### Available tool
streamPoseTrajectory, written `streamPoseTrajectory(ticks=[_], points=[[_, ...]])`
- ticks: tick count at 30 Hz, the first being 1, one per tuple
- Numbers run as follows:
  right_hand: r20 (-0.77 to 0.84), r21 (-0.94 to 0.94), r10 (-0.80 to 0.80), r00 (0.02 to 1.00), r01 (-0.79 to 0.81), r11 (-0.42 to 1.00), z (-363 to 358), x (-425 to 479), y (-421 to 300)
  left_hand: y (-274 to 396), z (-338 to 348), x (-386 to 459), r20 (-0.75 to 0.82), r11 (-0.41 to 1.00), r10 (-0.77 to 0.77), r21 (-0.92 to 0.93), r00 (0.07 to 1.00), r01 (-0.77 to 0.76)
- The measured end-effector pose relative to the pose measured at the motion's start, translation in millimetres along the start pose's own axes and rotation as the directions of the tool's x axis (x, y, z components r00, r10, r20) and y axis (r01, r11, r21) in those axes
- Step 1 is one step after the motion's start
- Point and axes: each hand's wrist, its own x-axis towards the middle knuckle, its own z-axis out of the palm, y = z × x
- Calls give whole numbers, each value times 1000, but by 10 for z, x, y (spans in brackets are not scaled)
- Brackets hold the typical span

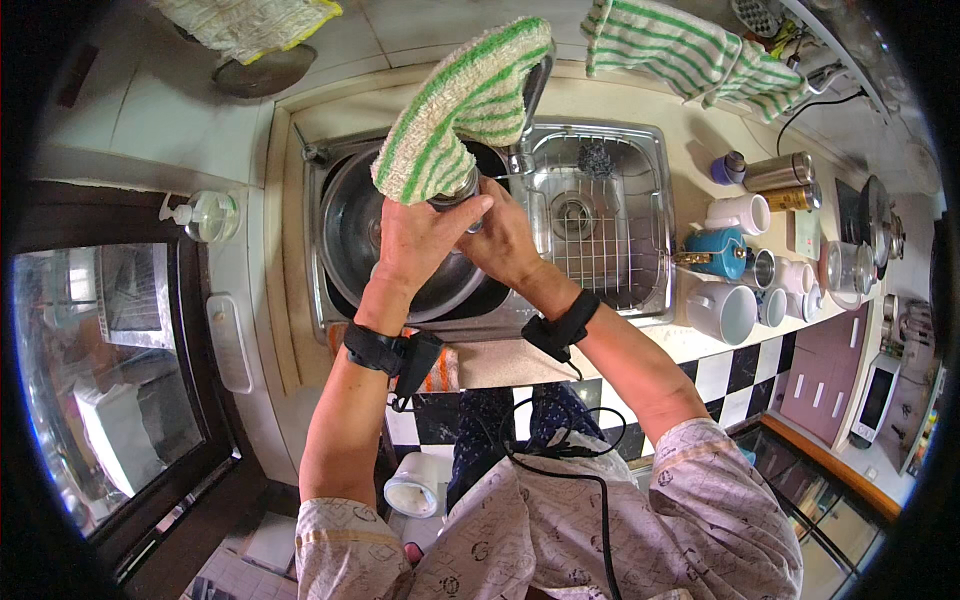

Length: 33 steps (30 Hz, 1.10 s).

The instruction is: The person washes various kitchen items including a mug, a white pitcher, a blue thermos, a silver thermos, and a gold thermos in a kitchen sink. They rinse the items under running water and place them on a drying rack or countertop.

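Over the left sink bowl, my left hand and my right hand meet around a small shiny cylindrical vessel. Fingers hide most of it, so its exact kind is unclear. A green-and-white striped terry towel is gripped at my left hand and lies against the vessel. Its loose end rises toward the tap, partly covering it. Beneath my hands, a large round metal basin sits in the left bowl.
A wire rack and dark scrubber are in the right sink bowl. Mugs, a blue teapot and a steel flask crowd the right counter. A soap dispenser stands left. Another striped towel hangs behind.
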Motion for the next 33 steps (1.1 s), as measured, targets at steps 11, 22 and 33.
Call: streamPoseTrajectory(ticks=[11, 22, 33], points=[[193, 255, 63, 979, -112, 960, -269, -8, 108, 144, -7, -72, -104, 997, 39, 65, 994, -32], [179, 217, 142, 974, -179, 960, -352, 151, 284, 84, 3, -143, -130, 994, -31, 97, 991, 44], [327, 319, 127, 936, -236, 918, -383, 97, 50, 148, -149, -423, -182, 994, -45, 90, 982, 62]])
